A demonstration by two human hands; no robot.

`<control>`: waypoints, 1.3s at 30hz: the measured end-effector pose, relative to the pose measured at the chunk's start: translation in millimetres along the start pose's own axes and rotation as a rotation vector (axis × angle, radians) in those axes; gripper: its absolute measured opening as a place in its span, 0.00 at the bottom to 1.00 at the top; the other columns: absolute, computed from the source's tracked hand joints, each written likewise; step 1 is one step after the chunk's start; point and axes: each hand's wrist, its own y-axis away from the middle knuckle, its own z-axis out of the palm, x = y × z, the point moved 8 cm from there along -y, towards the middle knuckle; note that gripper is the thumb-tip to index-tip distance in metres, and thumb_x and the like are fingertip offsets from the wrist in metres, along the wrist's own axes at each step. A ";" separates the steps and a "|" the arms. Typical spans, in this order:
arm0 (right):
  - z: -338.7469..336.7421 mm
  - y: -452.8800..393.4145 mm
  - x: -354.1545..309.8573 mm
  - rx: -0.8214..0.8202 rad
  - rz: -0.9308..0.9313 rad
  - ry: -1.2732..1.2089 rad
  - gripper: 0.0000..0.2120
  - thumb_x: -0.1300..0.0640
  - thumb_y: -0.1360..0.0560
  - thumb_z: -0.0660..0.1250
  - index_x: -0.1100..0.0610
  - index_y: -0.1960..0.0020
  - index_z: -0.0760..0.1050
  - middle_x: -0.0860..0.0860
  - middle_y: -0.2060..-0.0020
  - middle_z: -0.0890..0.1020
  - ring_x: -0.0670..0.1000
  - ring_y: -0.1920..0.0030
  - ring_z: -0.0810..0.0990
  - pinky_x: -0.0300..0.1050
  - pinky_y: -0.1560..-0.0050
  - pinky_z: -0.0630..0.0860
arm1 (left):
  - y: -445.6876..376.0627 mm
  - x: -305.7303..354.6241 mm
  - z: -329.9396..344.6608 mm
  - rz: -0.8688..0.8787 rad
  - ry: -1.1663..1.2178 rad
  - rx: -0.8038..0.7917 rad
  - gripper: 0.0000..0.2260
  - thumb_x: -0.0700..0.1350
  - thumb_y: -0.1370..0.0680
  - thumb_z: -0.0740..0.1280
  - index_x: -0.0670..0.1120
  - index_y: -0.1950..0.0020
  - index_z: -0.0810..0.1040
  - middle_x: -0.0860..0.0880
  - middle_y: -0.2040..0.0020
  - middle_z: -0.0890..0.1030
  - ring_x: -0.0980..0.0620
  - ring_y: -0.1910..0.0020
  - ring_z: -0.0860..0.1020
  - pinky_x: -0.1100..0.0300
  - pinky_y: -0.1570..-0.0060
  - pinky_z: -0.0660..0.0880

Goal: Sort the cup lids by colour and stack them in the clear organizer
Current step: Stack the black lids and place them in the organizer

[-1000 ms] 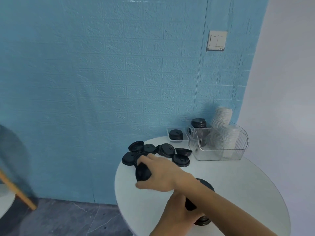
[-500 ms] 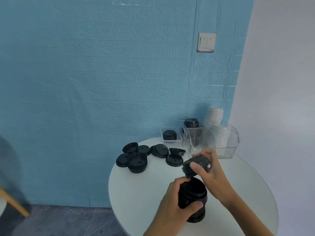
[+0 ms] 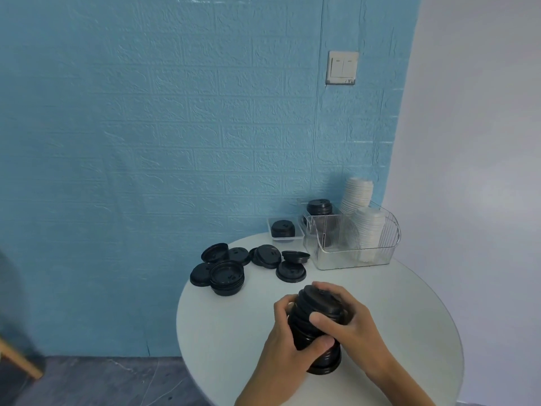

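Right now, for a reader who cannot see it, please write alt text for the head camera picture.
Two hands, left hand and right hand, grip a stack of black lids above a round white table. Loose black lids lie at the table's far left; a clear organizer with white lids stands by the blue wall.

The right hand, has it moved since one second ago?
Yes. The right hand came back from the loose black lids to the held stack, nearer the person.

both hands gripping black lid stack
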 end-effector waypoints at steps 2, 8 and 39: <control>0.7 0.3 1.0 -0.024 0.025 0.013 0.33 0.44 0.38 0.80 0.51 0.35 0.79 0.46 0.43 0.85 0.49 0.41 0.83 0.41 0.42 0.80 | -0.7 -0.5 -0.9 -0.013 0.000 0.007 0.31 0.62 0.31 0.75 0.70 0.36 0.58 0.68 0.41 0.77 0.64 0.42 0.79 0.61 0.41 0.78; 1.6 -2.2 -2.8 -0.070 0.072 0.030 0.32 0.43 0.36 0.79 0.50 0.34 0.78 0.46 0.42 0.84 0.49 0.40 0.83 0.40 0.42 0.79 | -0.4 -0.6 -1.5 -0.054 0.057 0.005 0.29 0.51 0.28 0.78 0.59 0.37 0.62 0.58 0.41 0.79 0.62 0.44 0.80 0.66 0.46 0.78; 16.2 4.1 7.7 -0.331 0.244 0.214 0.43 0.49 0.33 0.77 0.38 0.24 0.58 0.40 0.36 0.78 0.38 0.38 0.79 0.39 0.35 0.75 | 1.8 14.8 1.7 0.159 -0.188 0.035 0.28 0.62 0.30 0.69 0.76 0.34 0.62 0.64 0.31 0.66 0.69 0.33 0.69 0.72 0.38 0.71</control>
